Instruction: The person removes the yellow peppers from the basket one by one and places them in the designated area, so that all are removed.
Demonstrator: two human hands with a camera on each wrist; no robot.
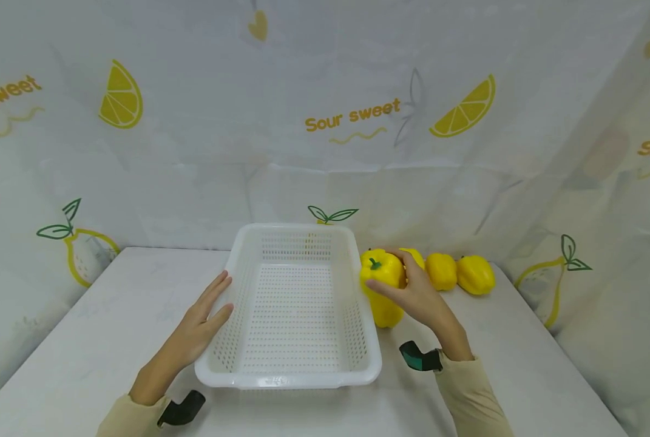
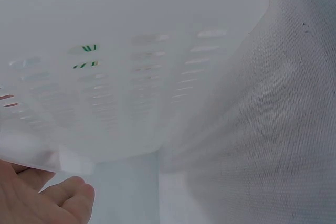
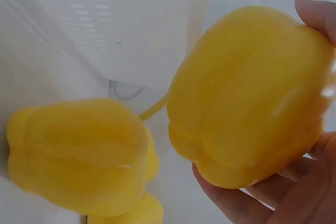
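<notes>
A white plastic basket with a perforated bottom and walls rests on the table, seen from above in the head view. My left hand touches its left side with extended fingers; the left wrist view shows that hand by the basket's slotted wall. My right hand holds a yellow bell pepper, green stem visible, beside the basket's right rim. In the right wrist view, thumb and fingers are curled round this bell pepper. Another yellow bell pepper lies just below it.
More yellow bell peppers, including one in the middle and one at the far right, lie at the table's back right. A white lemon-print curtain hangs behind and beside the white table.
</notes>
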